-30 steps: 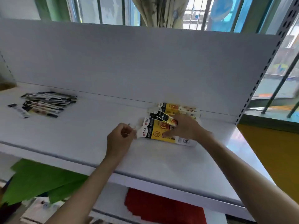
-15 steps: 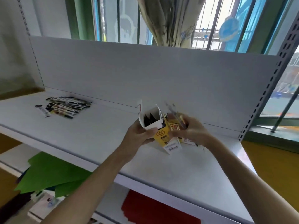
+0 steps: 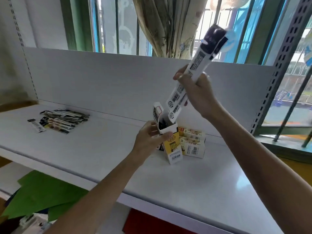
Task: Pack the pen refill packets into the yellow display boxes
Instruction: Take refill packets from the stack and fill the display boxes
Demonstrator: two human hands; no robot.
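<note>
Left hand [image 3: 150,137]: fingers curled round yellow box [image 3: 171,142], flap open, mouth tipped toward 1 o'clock, likely to line up with the packets [image 3: 194,71]. Right hand [image 3: 198,93] grips their middle, lower ends at the mouth. Spare packets [image 3: 62,120] lie at 9 o'clock, well apart; other boxes [image 3: 192,144] sit just beside at 3.

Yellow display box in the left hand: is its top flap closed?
No: the flap stands up open on the yellow display box, and the right hand holds refill packets slanted down at its mouth.

The left hand [image 3: 150,139] is held low, curled round a yellow display box [image 3: 172,146]; the right hand [image 3: 197,93] is raised, clamped round refill packets [image 3: 199,61].
</note>
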